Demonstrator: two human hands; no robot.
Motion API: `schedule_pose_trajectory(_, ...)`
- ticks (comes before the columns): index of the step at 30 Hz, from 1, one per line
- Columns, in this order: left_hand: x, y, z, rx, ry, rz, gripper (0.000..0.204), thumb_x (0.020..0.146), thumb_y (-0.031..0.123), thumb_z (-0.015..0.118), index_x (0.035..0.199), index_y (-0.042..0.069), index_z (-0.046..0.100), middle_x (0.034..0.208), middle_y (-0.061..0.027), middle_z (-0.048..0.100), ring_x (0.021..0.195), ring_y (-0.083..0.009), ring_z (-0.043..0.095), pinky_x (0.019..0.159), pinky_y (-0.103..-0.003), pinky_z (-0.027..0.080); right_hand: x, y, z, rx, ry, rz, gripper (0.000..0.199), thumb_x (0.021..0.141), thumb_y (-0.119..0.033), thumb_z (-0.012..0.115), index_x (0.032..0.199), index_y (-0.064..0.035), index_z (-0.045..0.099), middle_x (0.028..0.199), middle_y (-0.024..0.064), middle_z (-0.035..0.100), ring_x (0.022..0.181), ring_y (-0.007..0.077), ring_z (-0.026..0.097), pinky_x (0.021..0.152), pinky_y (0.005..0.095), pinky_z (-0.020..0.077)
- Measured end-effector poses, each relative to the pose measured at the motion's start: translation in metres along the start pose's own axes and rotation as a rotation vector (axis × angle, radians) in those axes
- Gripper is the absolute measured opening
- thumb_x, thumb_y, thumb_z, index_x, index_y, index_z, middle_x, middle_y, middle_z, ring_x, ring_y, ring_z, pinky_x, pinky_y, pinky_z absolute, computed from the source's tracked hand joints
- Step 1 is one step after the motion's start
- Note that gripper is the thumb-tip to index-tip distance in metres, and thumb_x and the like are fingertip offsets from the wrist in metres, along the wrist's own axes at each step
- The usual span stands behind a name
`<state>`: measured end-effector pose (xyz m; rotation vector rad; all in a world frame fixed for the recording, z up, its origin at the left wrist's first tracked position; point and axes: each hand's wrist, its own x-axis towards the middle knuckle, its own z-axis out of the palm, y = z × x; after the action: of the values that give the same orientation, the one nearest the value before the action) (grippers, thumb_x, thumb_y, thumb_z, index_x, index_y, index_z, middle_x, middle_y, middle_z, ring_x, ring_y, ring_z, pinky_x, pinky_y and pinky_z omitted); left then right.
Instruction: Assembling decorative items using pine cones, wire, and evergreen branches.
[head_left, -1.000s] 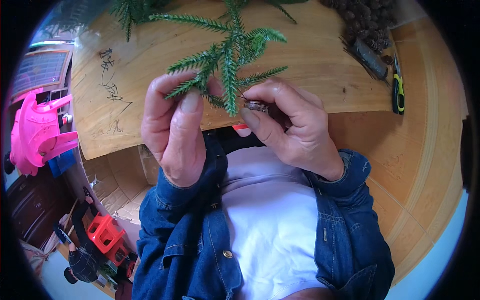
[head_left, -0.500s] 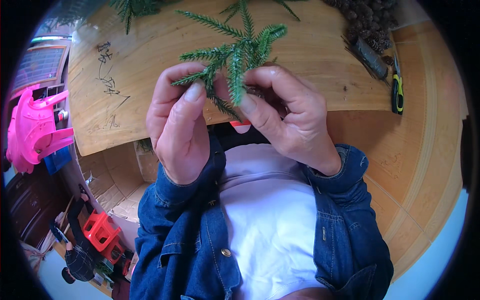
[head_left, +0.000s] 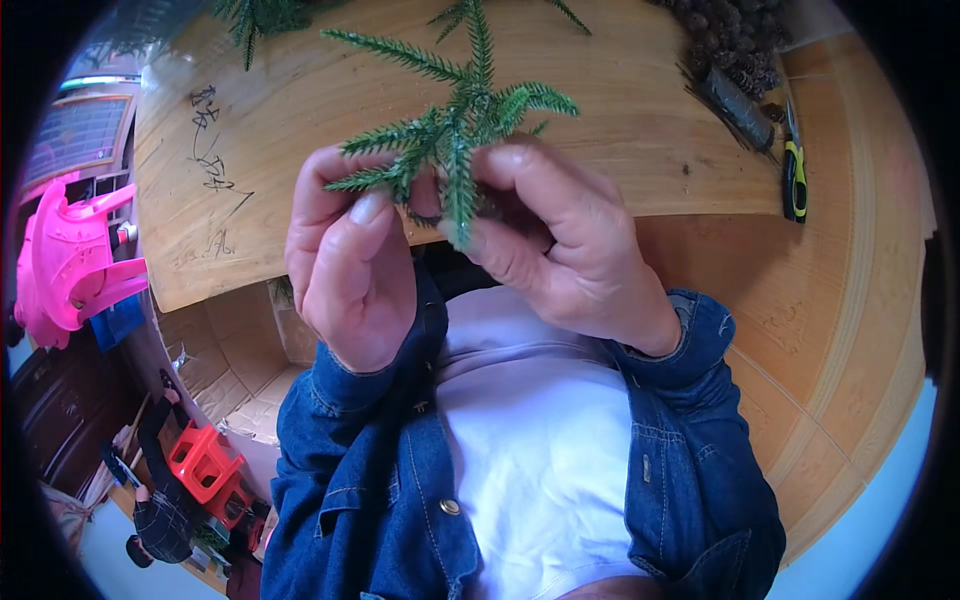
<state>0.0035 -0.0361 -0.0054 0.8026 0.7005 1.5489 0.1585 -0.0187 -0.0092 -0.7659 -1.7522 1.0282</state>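
A green artificial pine sprig (head_left: 455, 110) with several needle-covered branches is held up between my two hands, above the near edge of the wooden table (head_left: 300, 200). My left hand (head_left: 350, 255) pinches one of its left branches between thumb and fingers. My right hand (head_left: 570, 235) closes on the lower part of the sprig, its thumb against the branch that points down toward me. The sprig's base is hidden behind the branches and my fingers.
More green sprigs (head_left: 262, 22) lie at the table's far side. Pine cones (head_left: 735, 40), a bundle of dark wire stems (head_left: 735, 105) and yellow-black handled pliers (head_left: 795, 180) lie at the right. A cardboard box (head_left: 235, 350) stands below, a pink chair (head_left: 75, 260) at left. Another person (head_left: 160, 520) works farther off.
The sprig has tilted and shifted slightly left, and both hands have moved a little left with it. My right thumb has slid lower along the downward branch.
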Motion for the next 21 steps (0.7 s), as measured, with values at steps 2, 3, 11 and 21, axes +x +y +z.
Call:
schedule_pose_trajectory(2, 0.001, 0.001, -0.001, -0.003, -0.035, 0.050, 0.028, 0.089, 0.010, 0.047, 0.111, -0.006, 0.051, 0.098, -0.0121, 0.058, 0.086, -0.0161, 0.051, 0.083, -0.028, 0.039, -0.004, -0.004, -0.003, 0.000, -0.022, 0.032, 0.028, 0.086, -0.008, 0.066, 0.108, 0.0059, 0.055, 0.091, 0.0088, 0.062, 0.080, 0.0100, 0.061, 0.064, 0.0219, 0.0485)
schedule_pose_trajectory(3, 0.001, 0.001, -0.002, -0.001, -0.031, 0.050, 0.028, 0.089, 0.010, 0.047, 0.111, -0.006, 0.051, 0.098, -0.0121, 0.058, 0.086, -0.0161, 0.051, 0.083, -0.028, 0.039, -0.007, -0.006, -0.005, -0.002, -0.044, 0.064, 0.028, 0.085, -0.007, 0.067, 0.107, 0.0060, 0.055, 0.090, 0.0089, 0.062, 0.079, 0.0108, 0.061, 0.063, 0.0224, 0.0485)
schedule_pose_trajectory(11, 0.001, -0.002, -0.004, 0.133, 0.053, 0.028, 0.024, 0.093, 0.008, 0.047, 0.113, -0.005, 0.051, 0.097, -0.0092, 0.057, 0.085, -0.0149, 0.051, 0.080, -0.026, 0.039, -0.025, -0.005, -0.018, -0.128, -0.134, 0.112, 0.023, 0.084, -0.006, 0.067, 0.102, 0.0048, 0.057, 0.082, 0.0076, 0.060, 0.069, 0.0120, 0.059, 0.060, 0.0233, 0.0468)
schedule_pose_trajectory(21, 0.006, 0.003, -0.016, -0.140, 0.092, -0.193, 0.015, 0.095, 0.010, 0.047, 0.105, 0.000, 0.054, 0.093, -0.0088, 0.060, 0.084, -0.0157, 0.053, 0.079, -0.027, 0.042, -0.016, -0.009, -0.002, -0.040, -0.007, 0.145, 0.021, 0.079, -0.007, 0.070, 0.095, 0.0020, 0.060, 0.076, 0.0147, 0.060, 0.066, 0.0257, 0.062, 0.057, 0.0317, 0.0485)
